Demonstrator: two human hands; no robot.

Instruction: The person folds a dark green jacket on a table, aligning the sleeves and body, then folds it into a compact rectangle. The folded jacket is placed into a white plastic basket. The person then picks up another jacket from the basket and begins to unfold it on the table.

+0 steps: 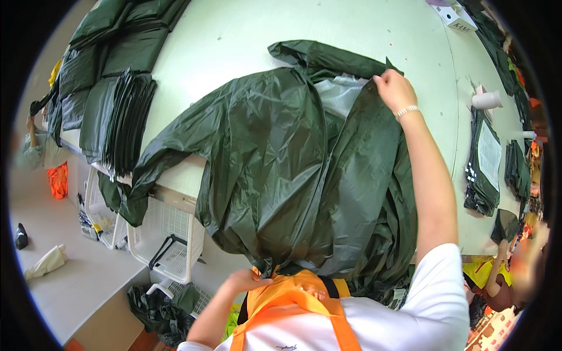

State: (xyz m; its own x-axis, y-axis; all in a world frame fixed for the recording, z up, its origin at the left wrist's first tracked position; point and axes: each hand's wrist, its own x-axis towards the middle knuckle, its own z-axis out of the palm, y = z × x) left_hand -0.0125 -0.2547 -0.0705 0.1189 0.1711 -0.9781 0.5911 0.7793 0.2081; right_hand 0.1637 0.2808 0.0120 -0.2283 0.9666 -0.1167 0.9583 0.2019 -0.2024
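A dark green rain jacket (266, 146) lies spread on the pale table, collar end away from me, its hem hanging over the near edge. One sleeve stretches out to the left and droops off the table. My right hand (396, 90) pinches the front edge near the collar on the right, where a striped lining (339, 96) shows. Down at the hem, close to my orange apron (293, 292), my left hand (249, 281) has its fingers closed on the jacket's lower edge.
Folded dark green garments (96, 117) are stacked at the left table end. White wire baskets (165, 234) stand below the edge. To the right lie more folded garments (485, 169), a white roll (487, 100) and a white box (455, 17). Another person's hand (502, 251) is at far right.
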